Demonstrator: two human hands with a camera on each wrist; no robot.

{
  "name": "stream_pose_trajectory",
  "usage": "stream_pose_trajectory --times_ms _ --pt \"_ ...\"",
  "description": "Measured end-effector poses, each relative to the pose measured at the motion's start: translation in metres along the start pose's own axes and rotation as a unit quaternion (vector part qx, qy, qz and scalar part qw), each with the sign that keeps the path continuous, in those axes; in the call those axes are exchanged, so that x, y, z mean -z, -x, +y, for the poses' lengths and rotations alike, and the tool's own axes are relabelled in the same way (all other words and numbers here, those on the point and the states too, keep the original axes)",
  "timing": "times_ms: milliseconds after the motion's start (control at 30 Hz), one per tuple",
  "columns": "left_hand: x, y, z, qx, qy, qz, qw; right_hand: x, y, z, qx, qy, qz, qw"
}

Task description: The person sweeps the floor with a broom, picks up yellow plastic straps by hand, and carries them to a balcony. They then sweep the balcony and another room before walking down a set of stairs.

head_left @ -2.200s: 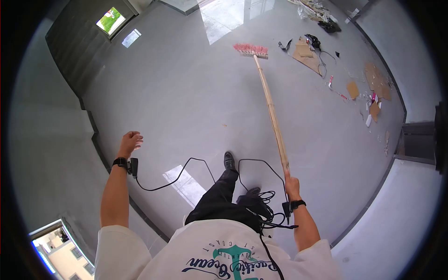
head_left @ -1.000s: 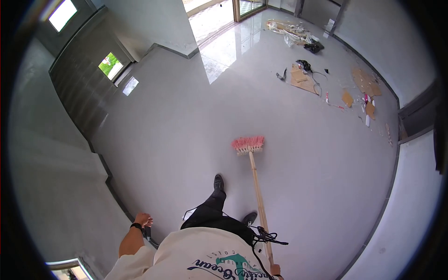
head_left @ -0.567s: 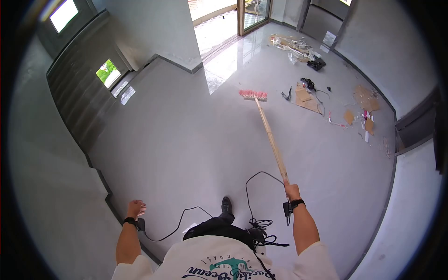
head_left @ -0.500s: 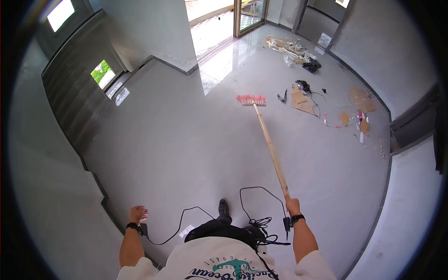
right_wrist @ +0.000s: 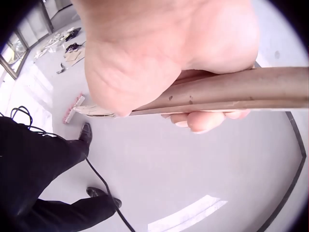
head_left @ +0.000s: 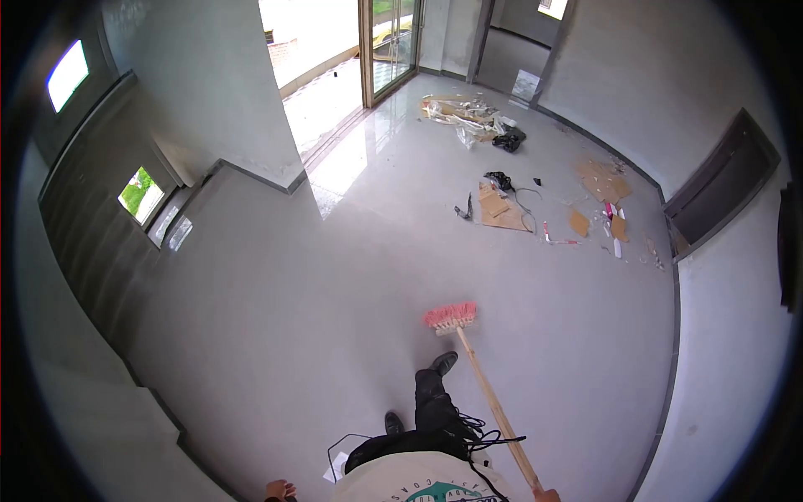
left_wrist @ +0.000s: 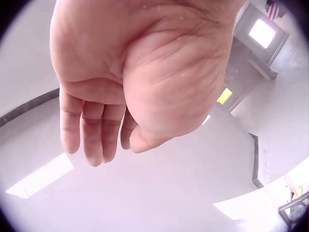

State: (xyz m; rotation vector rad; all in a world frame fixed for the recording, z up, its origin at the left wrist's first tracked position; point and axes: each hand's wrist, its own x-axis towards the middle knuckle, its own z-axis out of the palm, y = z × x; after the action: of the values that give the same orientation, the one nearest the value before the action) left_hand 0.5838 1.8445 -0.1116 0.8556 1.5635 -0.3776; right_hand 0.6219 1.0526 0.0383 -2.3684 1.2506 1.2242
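A push broom with red bristles [head_left: 450, 316] and a long, pale wooden handle [head_left: 493, 402] stretches ahead on the grey floor. My right hand [head_left: 547, 495], mostly cut off by the bottom edge of the head view, grips the upper handle. The right wrist view shows that hand [right_wrist: 169, 48] from the palm side, its fingers curled round the handle, with the bristles far below near a shoe. My left hand [head_left: 281, 489] hangs at my side, holding nothing. In the left wrist view its fingers [left_wrist: 91, 130] point down, loosely relaxed.
Cardboard pieces [head_left: 506, 213], a black plastic bag [head_left: 508, 140] and scraps lie along the right side. A glass door [head_left: 393, 42] stands at the back; a dark doorway [head_left: 723, 184] opens at right. My shoes [head_left: 444, 363] and a dangling cable [right_wrist: 104, 179] are close by.
The broom head has come back nearer my feet after reaching further out. Both hands have dropped to the bottom edge of the head view, which now looks further ahead. One foot has stepped forward.
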Motion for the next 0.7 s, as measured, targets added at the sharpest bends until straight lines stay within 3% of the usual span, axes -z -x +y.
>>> stream_pose_trajectory --times_ms 33,67,133,167,200,233,267,300,333,367,400,467,533,600,667,700 --pt "-0.016 0.03 0.016 -0.019 0.006 -0.001 1.0 0.022 -0.002 -0.045 -0.034 -0.015 0.001 0.999" --pt "-0.05 0.058 0.046 -0.056 -0.045 0.102 0.992 0.044 -0.007 -0.086 -0.046 -0.032 0.007 0.998" --pt "-0.075 0.041 0.093 -0.095 -0.029 0.031 0.995 0.072 -0.063 -0.159 -0.013 -0.062 -0.001 0.998" --pt "-0.116 0.069 0.122 -0.136 -0.074 0.08 0.985 0.092 -0.086 -0.203 0.019 -0.085 0.0 0.996" --pt "-0.121 0.04 0.146 -0.124 -0.082 -0.001 0.989 0.115 -0.108 -0.251 0.044 -0.114 0.004 0.993" --pt "-0.158 0.053 0.171 -0.169 -0.124 0.022 0.977 0.136 -0.14 -0.293 0.081 -0.118 0.017 0.99" --pt "-0.19 0.064 0.197 -0.189 -0.165 0.019 0.968 0.167 -0.139 -0.339 0.134 -0.141 0.088 0.977" --pt "-0.228 0.084 0.222 -0.208 -0.208 0.023 0.955 0.199 -0.145 -0.376 0.153 -0.127 0.071 0.977" --pt "-0.246 0.108 0.234 -0.205 -0.231 0.051 0.95 0.197 -0.155 -0.378 0.148 -0.124 0.071 0.978" --pt "-0.278 0.094 0.267 -0.242 -0.242 -0.039 0.939 0.229 -0.145 -0.401 0.157 -0.136 0.072 0.976" --pt "-0.309 0.115 0.283 -0.26 -0.244 -0.04 0.933 0.262 -0.134 -0.42 0.159 -0.153 0.075 0.972" --pt "-0.358 0.134 0.306 -0.295 -0.257 -0.044 0.919 0.259 -0.163 -0.387 0.138 -0.145 0.105 0.974" --pt "-0.393 0.132 0.319 -0.279 -0.298 -0.039 0.912 0.244 -0.187 -0.33 0.13 -0.108 0.16 0.972" --pt "-0.412 0.118 0.327 -0.263 -0.33 -0.032 0.906 0.237 -0.17 -0.255 0.121 -0.105 0.126 0.979" --pt "-0.41 0.066 0.33 -0.171 -0.333 -0.101 0.922 0.22 -0.141 -0.182 0.09 -0.099 0.125 0.983" --pt "-0.407 0.044 0.33 -0.098 -0.294 -0.183 0.933 0.212 -0.121 -0.147 0.075 -0.106 0.13 0.983"
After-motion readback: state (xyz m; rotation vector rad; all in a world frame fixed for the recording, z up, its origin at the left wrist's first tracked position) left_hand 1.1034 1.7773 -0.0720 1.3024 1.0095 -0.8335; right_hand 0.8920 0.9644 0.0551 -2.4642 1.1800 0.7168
